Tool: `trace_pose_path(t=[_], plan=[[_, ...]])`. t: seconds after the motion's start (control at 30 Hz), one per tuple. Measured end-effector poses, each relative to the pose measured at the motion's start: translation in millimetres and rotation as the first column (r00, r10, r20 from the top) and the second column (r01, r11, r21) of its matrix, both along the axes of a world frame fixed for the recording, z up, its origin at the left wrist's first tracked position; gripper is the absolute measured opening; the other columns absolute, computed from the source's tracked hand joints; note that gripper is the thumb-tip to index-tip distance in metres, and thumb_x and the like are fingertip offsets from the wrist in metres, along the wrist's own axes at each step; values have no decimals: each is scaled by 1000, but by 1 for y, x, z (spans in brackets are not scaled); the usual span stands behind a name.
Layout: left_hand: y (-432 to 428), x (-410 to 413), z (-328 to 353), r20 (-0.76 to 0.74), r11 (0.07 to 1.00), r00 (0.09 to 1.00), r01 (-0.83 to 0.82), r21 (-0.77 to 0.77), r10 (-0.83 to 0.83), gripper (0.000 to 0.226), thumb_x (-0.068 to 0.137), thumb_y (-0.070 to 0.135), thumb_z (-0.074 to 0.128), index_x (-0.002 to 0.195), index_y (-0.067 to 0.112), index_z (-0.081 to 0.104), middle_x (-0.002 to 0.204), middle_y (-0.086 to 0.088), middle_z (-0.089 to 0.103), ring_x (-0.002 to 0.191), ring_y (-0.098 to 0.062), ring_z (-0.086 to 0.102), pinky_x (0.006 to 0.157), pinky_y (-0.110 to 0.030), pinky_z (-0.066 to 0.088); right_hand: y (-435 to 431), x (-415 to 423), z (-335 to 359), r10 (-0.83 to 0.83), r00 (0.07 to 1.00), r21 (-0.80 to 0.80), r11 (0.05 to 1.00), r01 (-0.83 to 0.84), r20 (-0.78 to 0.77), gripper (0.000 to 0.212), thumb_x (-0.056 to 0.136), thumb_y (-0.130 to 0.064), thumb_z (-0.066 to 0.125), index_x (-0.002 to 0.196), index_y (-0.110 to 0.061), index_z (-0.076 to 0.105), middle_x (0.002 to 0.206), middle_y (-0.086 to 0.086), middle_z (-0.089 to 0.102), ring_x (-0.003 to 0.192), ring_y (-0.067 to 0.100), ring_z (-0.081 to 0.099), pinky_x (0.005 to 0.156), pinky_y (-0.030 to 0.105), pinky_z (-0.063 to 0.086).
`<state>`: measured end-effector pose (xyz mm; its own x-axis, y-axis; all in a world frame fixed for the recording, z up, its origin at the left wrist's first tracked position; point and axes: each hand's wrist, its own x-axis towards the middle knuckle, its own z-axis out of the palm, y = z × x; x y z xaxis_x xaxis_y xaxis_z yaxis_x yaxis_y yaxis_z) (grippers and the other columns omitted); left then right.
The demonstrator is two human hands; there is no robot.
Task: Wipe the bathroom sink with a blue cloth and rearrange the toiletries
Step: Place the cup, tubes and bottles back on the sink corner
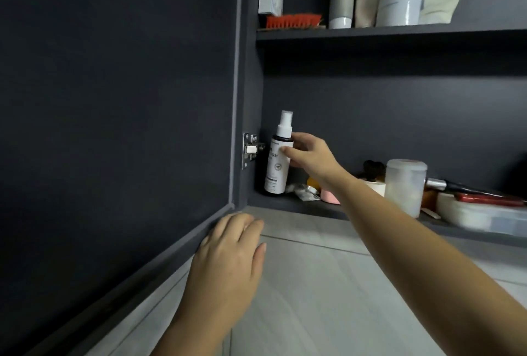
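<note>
A white-labelled spray bottle with a dark neck and white nozzle stands upright at the far left of the lower shelf in an open dark wall cabinet. My right hand reaches in and holds the bottle's upper part between thumb and fingers. My left hand lies below, at the bottom edge of the open cabinet door, fingers loosely bent and holding nothing. No sink or blue cloth is in view.
On the lower shelf sit small packets and a pink item, a frosted round container, a white box and a brush handle. The upper shelf carries tubes, bottles, a box and an orange brush. A pale wall lies below.
</note>
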<state>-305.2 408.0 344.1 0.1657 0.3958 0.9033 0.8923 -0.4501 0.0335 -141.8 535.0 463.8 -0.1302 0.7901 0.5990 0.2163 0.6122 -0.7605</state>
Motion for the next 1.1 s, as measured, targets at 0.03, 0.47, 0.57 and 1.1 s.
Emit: trace_pose_path(t=[0.03, 0.47, 0.57, 1.1], plan=[[1, -1, 0, 0, 1000, 1000, 6, 13, -6, 26, 78, 25, 53, 97, 14, 67, 97, 3, 64, 94, -13, 52, 68, -29, 53, 3, -2, -1, 31, 999, -21, 999, -30, 14, 33, 86, -5, 60, 119, -7, 56, 102, 7, 64, 92, 16, 61, 78, 23, 53], [-3, 1, 4, -6, 998, 1000, 12, -61, -13, 36, 80, 29, 39, 96, 14, 67, 96, 3, 64, 89, -16, 61, 67, -28, 53, 13, -9, -13, -9, 1000, -110, 994, 10, 11, 54, 79, -29, 71, 126, -15, 48, 113, 5, 63, 98, 16, 62, 80, 44, 51], [-4, 1, 4, -14, 996, 1000, 11, -84, -12, 37, 81, 29, 38, 96, 14, 68, 95, 3, 64, 88, -16, 63, 67, -28, 53, 14, -12, -18, -77, 997, -99, 992, 78, 15, 46, 74, -26, 76, 110, -11, 51, 99, 7, 62, 81, 17, 62, 68, 40, 53], [-18, 2, -22, -34, 982, 999, -2, -189, -5, 37, 81, 30, 37, 96, 16, 67, 97, 3, 64, 87, -16, 63, 72, -28, 53, 9, -12, -31, -85, 996, -99, 991, 85, 4, 53, 81, -18, 68, 129, -14, 46, 116, 3, 63, 98, 23, 63, 53, 31, 52]])
